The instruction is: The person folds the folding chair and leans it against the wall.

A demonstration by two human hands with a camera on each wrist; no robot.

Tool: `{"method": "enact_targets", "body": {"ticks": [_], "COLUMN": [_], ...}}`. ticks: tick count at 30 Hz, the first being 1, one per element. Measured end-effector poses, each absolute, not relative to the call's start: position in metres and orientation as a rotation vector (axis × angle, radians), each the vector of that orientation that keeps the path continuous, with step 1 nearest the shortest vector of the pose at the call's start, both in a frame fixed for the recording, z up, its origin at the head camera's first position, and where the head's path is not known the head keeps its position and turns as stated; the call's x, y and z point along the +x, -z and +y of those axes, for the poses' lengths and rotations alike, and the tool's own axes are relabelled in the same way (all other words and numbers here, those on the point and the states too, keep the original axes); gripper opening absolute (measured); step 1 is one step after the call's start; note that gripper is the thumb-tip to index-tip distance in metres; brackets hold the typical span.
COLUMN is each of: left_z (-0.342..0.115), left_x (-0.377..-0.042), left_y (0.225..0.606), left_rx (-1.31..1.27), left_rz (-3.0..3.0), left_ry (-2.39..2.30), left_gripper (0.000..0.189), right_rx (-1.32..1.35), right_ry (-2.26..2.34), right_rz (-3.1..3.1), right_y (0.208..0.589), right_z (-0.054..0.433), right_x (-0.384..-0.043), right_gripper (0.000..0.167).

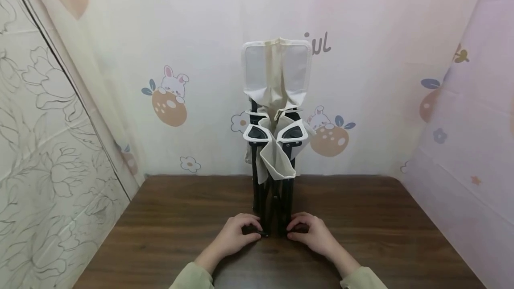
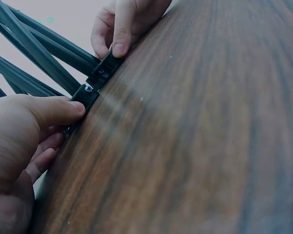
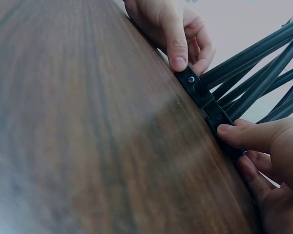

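Observation:
A folded camp chair [image 1: 276, 164] with off-white cloth and black tube legs stands upright on the wooden table. My left hand [image 1: 239, 234] pinches the chair's near left black plastic foot [image 2: 83, 100] between thumb and fingers, low at the tabletop. Mirroring it, my right hand [image 1: 311, 234] pinches the near right foot [image 3: 222, 122]. In both wrist views the two feet sit end to end, close together, with screws showing in them. Above them the black tubes [image 3: 259, 63] cross and bunch together. The cloth seat [image 1: 277, 159] hangs in folds between the legs, below the backrest [image 1: 295, 66].
The brown wooden table [image 1: 180, 208] spreads to both sides of the chair. Behind it hangs a pale curtain [image 1: 213, 79] printed with rabbits and fruit. Flower-patterned cloth [image 1: 52, 159] closes off the left side, and a pinkish curtain [image 1: 474, 146] the right.

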State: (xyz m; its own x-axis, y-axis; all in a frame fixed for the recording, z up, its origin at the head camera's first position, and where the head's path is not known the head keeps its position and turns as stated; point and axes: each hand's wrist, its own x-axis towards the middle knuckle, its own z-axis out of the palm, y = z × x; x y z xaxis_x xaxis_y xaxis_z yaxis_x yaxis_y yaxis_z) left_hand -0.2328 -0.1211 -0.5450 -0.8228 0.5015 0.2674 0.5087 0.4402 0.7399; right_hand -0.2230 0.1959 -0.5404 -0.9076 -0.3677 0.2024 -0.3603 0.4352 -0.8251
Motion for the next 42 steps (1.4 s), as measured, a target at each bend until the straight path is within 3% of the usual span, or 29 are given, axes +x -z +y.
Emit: {"method": "enact_targets", "body": {"ticks": [42], "left_z": [-0.116], "left_x": [-0.284], "left_y": [0.550], "left_rx": [-0.929], "left_rz": [-2.659], "left_ry": [1.325], "left_gripper": [0.012], "right_rx": [-0.594], "right_ry": [1.466], "right_rz": [2.703], "right_y": [0.539], "right_z": [0.195], "right_x": [-0.266], "right_gripper": [0.010]}}
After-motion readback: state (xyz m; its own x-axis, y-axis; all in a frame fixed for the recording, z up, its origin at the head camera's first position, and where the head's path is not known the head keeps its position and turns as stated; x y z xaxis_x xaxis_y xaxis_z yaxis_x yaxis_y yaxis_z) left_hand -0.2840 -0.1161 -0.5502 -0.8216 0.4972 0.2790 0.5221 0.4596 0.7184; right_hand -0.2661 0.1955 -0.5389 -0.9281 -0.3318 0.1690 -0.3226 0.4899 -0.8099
